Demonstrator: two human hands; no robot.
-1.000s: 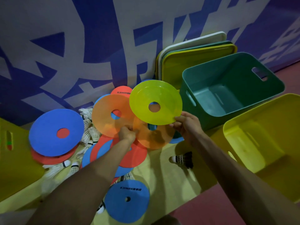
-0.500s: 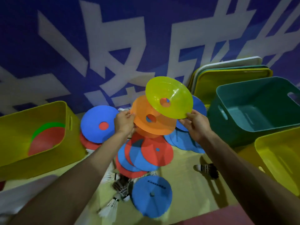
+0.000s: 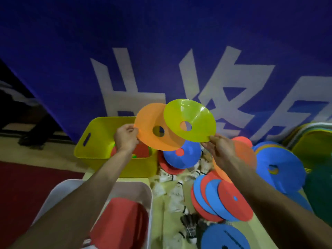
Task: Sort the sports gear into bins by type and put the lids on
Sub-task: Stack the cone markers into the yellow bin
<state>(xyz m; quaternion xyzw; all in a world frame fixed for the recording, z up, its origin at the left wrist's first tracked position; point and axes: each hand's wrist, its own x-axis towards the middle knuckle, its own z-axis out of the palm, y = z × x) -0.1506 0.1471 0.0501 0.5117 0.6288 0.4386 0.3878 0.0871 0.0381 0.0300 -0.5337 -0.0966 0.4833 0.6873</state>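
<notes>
Orange cone [image 3: 152, 130] and yellow-green cone [image 3: 190, 119] have swung left off the pile [image 3: 224, 200], now raised at the yellow bin [image 3: 95, 141].
Left hand [image 3: 125, 137] pinches the orange rim and right hand [image 3: 221, 150] the yellow-green rim, with the cones overlapping. The yellow bin already holds red and green discs, so a drop looks next. The white bin [image 3: 59, 191] holds something red and blurred. Shuttlecocks [image 3: 172, 177] lie unsorted.

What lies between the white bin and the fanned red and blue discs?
White shuttlecocks lie scattered there, between the white bin and fanned discs; head view.
</notes>
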